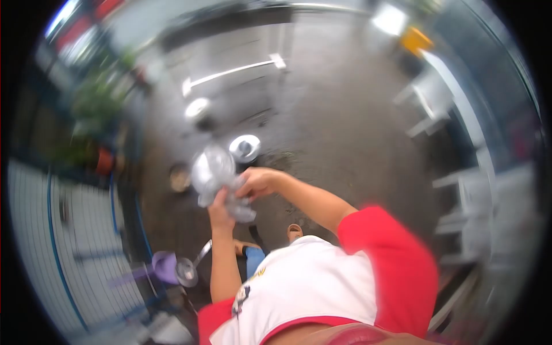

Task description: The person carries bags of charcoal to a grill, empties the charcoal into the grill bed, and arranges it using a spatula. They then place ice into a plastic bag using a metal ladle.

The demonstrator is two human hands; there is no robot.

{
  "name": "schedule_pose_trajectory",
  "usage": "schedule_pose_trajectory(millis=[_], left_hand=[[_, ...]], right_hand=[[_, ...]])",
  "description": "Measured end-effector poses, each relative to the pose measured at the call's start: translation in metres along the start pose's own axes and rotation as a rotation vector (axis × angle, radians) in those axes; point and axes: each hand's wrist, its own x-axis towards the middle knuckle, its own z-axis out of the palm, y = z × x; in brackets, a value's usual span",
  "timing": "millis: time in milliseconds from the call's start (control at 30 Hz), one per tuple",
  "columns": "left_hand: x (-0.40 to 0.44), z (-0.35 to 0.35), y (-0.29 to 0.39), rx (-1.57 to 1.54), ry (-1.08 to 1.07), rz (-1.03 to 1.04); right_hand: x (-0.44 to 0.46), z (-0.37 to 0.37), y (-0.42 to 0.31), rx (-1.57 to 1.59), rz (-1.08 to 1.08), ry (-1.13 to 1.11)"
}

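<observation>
A clear plastic bag (214, 167) hangs in front of me, gathered and crumpled at its near end. Something pale and rounded seems to show through it, but blur hides what it is. My left hand (219, 211) is closed on the bag's lower part. Beside it, the fingers of my right hand (257, 183) pinch the bag's gathered plastic. Just beyond my hands, a shiny silver round container (245, 148) with a dark centre stands on the wet floor.
Farther off are a white round object (198, 108) and a white bar (233, 73). A small brownish round thing (179, 178) lies left of the bag. White chairs (428, 100) line the right. Left are a purple object (165, 267), white slatted panels (86, 247) and an orange pot (105, 161).
</observation>
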Motion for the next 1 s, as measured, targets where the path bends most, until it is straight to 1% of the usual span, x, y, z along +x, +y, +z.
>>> schedule_pose_trajectory(millis=[33, 67, 100, 133, 167, 200, 233, 267, 300, 333, 367, 400, 467, 500, 533, 567, 600, 633, 667, 700, 733, 767, 800, 833, 867, 933, 967, 1000], left_hand=[[0.004, -0.018, 0.009, -0.052, 0.081, 0.112], [0.000, -0.031, 0.029, -0.066, 0.253, 0.131], [-0.002, -0.049, 0.047, 0.009, 0.389, 0.269], [0.005, -0.079, 0.056, 0.044, 0.496, 0.393], [0.004, -0.106, 0.072, 0.271, 0.658, 0.467], [0.001, -0.128, 0.085, 0.347, 0.743, 0.540], [-0.010, -0.136, 0.110, 0.391, 0.864, 0.681], [-0.013, -0.149, 0.122, 0.409, 0.907, 0.658], [-0.026, -0.167, 0.133, 0.412, 0.881, 0.610], [-0.032, -0.185, 0.135, 0.404, 0.813, 0.665], [-0.048, -0.188, 0.146, 0.559, 0.831, 0.651], [-0.043, -0.213, 0.134, 0.482, 0.687, 0.766], [-0.057, -0.231, 0.150, 0.030, 0.548, 0.763], [-0.061, -0.234, 0.155, 0.018, 0.601, 0.772], [-0.062, -0.239, 0.162, -0.147, 0.535, 0.733], [-0.066, -0.252, 0.168, -0.314, 0.460, 0.698], [-0.068, -0.266, 0.172, -0.330, 0.496, 0.710], [-0.069, -0.280, 0.175, -0.146, 0.603, 0.717], [-0.068, -0.290, 0.178, 0.040, 0.705, 0.713], [-0.066, -0.297, 0.178, -0.042, 0.785, 0.657], [-0.066, -0.307, 0.177, -0.062, 0.815, 0.660], [-0.060, -0.315, 0.169, -0.037, 1.041, 0.725], [-0.057, -0.317, 0.161, -0.006, 1.269, 0.780], [-0.059, -0.319, 0.152, -0.033, 1.412, 0.881], [-0.065, -0.319, 0.144, -0.038, 1.442, 0.878], [-0.076, -0.312, 0.126, -0.057, 1.606, 0.681], [-0.078, -0.306, 0.124, -0.285, 1.476, 0.650], [-0.079, -0.301, 0.123, -0.298, 1.483, 0.642]], right_hand=[[0.017, 0.017, -0.003, -0.045, -0.074, 0.065], [0.037, 0.036, -0.003, -0.171, -0.210, 0.249], [0.062, 0.047, -0.001, -0.407, -0.286, 0.412], [0.076, 0.072, 0.000, -0.601, -0.629, 0.586], [0.084, 0.096, -0.008, -0.726, -0.670, 0.570], [0.091, 0.129, -0.014, -0.592, -0.695, 0.439], [0.112, 0.159, -0.013, -0.569, -0.639, 0.289], [0.126, 0.182, -0.013, -0.535, -0.572, 0.155], [0.143, 0.215, -0.009, -0.353, -0.365, 0.067], [0.159, 0.240, -0.005, -0.183, -0.148, 0.001], [0.196, 0.242, 0.014, -0.079, -0.101, -0.089], [0.211, 0.258, 0.011, -0.140, -0.084, -0.144], [0.232, 0.291, 0.006, -0.222, -0.118, -0.219], [0.241, 0.300, 0.005, -0.280, -0.137, -0.168], [0.259, 0.298, 0.009, -0.240, -0.084, -0.221], [0.265, 0.314, 0.008, -0.208, -0.066, -0.232], [0.268, 0.327, 0.002, -0.176, -0.049, -0.240], [0.276, 0.337, 0.000, -0.210, -0.114, -0.262], [0.285, 0.343, -0.002, -0.223, -0.091, -0.284], [0.295, 0.348, -0.004, -0.365, -0.171, -0.280], [0.304, 0.352, -0.001, -0.509, -0.250, -0.276], [0.317, 0.349, 0.000, -0.527, -0.222, -0.302], [0.331, 0.344, 0.000, -0.631, -0.320, -0.301], [0.346, 0.343, -0.001, -0.728, -0.434, -0.306], [0.354, 0.347, -0.002, -0.729, -0.418, -0.331], [0.364, 0.351, -0.001, -0.620, -0.387, -0.298], [0.376, 0.350, 0.007, -0.558, -0.334, -0.380], [0.379, 0.354, 0.015, -0.568, -0.322, -0.384]])
